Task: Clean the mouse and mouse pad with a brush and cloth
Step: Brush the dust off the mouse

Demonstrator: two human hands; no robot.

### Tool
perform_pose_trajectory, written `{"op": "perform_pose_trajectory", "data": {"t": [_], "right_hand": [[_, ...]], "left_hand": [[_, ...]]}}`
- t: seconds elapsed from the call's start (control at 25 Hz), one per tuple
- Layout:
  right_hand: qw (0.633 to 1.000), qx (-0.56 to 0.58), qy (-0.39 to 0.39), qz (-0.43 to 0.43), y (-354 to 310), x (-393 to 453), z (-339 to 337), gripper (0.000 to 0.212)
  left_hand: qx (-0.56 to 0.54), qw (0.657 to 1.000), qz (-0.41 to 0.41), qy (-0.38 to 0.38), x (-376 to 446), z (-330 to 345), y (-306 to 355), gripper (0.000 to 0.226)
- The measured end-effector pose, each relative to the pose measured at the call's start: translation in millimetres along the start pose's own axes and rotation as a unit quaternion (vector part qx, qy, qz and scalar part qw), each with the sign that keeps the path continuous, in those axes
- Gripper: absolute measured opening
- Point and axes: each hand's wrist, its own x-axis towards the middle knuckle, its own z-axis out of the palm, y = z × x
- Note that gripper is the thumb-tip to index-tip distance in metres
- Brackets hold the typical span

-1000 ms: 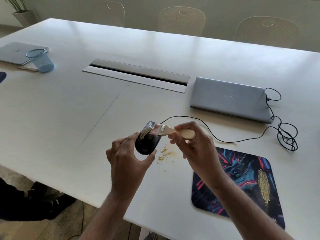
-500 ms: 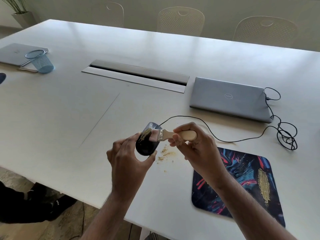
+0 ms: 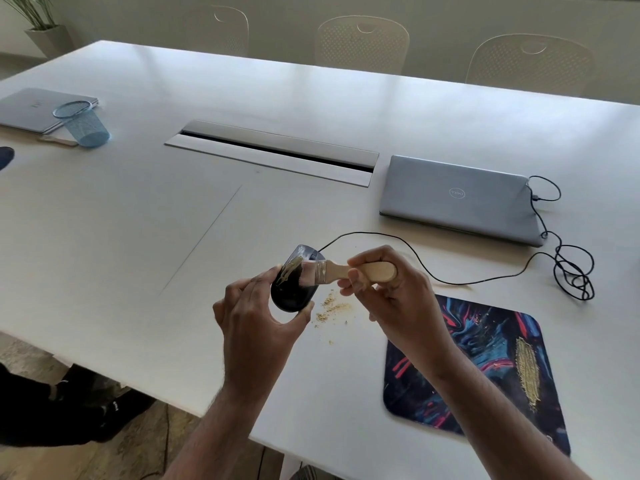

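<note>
- Both hands were raised over the white worktop (image 3: 104,209). The left hand (image 3: 256,323) gripped the black mouse (image 3: 289,292) from below, thumb and fingers curled round its sides, the mouse tilted and lifted off the surface.
- The right hand (image 3: 391,292) was clamped round the wooden handle of the brush (image 3: 349,270); bristles lay against the mouse's upper face, beside a yellowish smear of debris.
- Versus 0.5 s ago: hands, mouse and brush sat in nearly the same pose; the brush lay a little flatter across the mouse. The crumbs (image 3: 332,308) under the mouse looked unchanged.
- The mouse pad (image 3: 485,362) lay flat at near right, under the right forearm, with a yellow streak of debris on its right half.
- The black mouse cable (image 3: 485,280) ran to a tangle beside the closed grey laptop (image 3: 457,199).
- Far left: a blue mesh cup (image 3: 85,124) against a second laptop (image 3: 31,109). Three chairs stood behind.
</note>
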Motion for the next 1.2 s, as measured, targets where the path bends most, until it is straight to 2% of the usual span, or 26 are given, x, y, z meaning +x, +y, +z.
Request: {"op": "perform_pose_trajectory", "data": {"t": [0.2,0.36,0.68,0.96,1.2], "right_hand": [[1.000,0.006,-0.025,-0.007,-0.6,-2.5,-2.1,0.009],[1.000,-0.017,-0.010,-0.008,-0.3,-2.3,-4.2,0.010],[0.997,-0.019,-0.077,-0.003,-2.5,-0.4,-16.1,0.008],[0.995,-0.029,-0.090,-0.028,-6.7,5.3,-20.7,0.013],[0.997,-0.056,-0.041,-0.024,-9.8,4.3,-8.0,0.008]], "left_hand": [[-0.002,1.000,0.001,-0.001,-0.8,-1.4,-0.5,0.073],[-0.001,1.000,-0.003,-0.003,-1.6,-1.7,-2.0,0.074],[-0.009,1.000,-0.004,-0.004,-3.6,-2.2,-1.7,0.069],[-0.002,1.000,0.002,-0.004,-2.4,-3.2,-3.6,0.072],[0.015,1.000,0.023,-0.003,-2.4,-1.7,-7.4,0.074]]}}
